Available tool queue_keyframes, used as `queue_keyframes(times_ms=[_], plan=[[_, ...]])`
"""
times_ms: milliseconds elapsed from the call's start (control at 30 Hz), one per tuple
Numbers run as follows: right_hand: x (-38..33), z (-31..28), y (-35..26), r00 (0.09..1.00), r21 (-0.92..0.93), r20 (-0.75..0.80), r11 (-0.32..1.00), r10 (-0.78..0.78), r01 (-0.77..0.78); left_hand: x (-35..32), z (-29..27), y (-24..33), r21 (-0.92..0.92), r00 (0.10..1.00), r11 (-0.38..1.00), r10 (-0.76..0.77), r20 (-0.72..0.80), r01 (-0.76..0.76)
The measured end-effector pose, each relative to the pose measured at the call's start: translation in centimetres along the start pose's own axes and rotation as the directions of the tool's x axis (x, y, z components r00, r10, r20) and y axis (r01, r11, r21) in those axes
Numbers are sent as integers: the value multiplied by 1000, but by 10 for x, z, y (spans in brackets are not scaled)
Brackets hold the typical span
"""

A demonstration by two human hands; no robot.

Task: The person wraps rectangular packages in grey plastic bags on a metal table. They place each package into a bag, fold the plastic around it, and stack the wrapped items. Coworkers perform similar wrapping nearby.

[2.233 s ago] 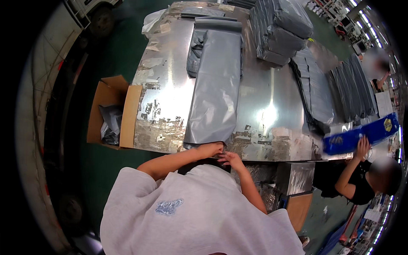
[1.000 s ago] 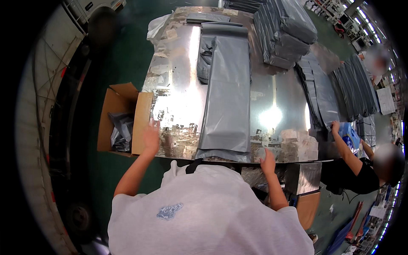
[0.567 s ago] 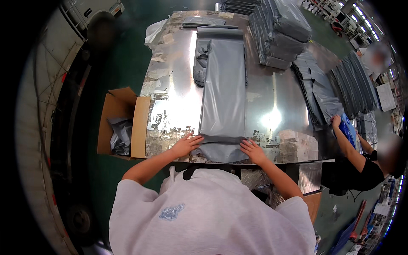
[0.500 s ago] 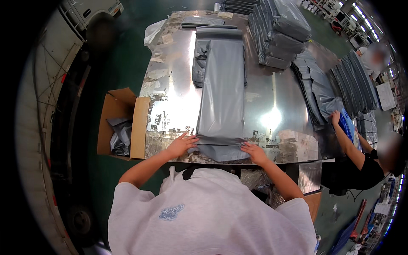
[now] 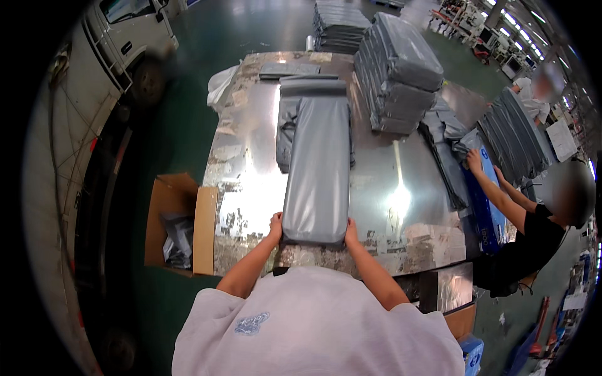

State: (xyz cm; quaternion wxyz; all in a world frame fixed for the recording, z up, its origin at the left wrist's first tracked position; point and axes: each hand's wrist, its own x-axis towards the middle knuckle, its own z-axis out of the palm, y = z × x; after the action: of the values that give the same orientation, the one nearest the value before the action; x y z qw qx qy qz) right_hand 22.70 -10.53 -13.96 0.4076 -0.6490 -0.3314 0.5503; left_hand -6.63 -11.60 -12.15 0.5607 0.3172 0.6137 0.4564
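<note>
A long grey plastic-wrapped package lies lengthwise in front of me on the metal-topped table. Its near end is smooth and rounded, close to the table's front edge. My left hand holds the near left corner, fingers curled against the side and partly hidden. At the opposite corner my right hand grips in the same way, its fingertips tucked out of sight. Under the package's far part lie grey plastic bags, flat and creased.
A tall stack of grey packages stands at the back right. On the right, a co-worker's hands work a grey bag over a blue package. An open cardboard box with grey plastic inside stands left of the table. A truck is farther left.
The loose flap at the package's near end is now out of sight. My hands have moved from that flap to the two near corners. The co-worker's blue package shows more fully.
</note>
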Motion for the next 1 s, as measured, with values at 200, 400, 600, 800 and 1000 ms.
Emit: queue_keyframes(times_ms=[200, 400, 600, 800, 1000], plan=[[-75, 2, -171, 842, 277, 498, 882, 208, -382, -44, 8, 138, -163, 812, 886, -307, 496, 434], [-98, -33, -266, 884, 427, 468, 879, -13, -213, -83, 43, 220, -268, 902, 941, -78, 425, 208], [-99, -90, -356, 906, 234, 377, 966, -194, 109, -91, 96, 306, -184, 859, 961, 269, 436, -208], [36, -120, -535, 842, 576, 62, 708, -535, 407, 41, 235, 477, -383, 714, 833, 544, 441, -398], [169, -150, -657, 743, 479, -292, 581, -602, 658, 184, 367, 554, -536, 718, 787, 560, 413, -305]])
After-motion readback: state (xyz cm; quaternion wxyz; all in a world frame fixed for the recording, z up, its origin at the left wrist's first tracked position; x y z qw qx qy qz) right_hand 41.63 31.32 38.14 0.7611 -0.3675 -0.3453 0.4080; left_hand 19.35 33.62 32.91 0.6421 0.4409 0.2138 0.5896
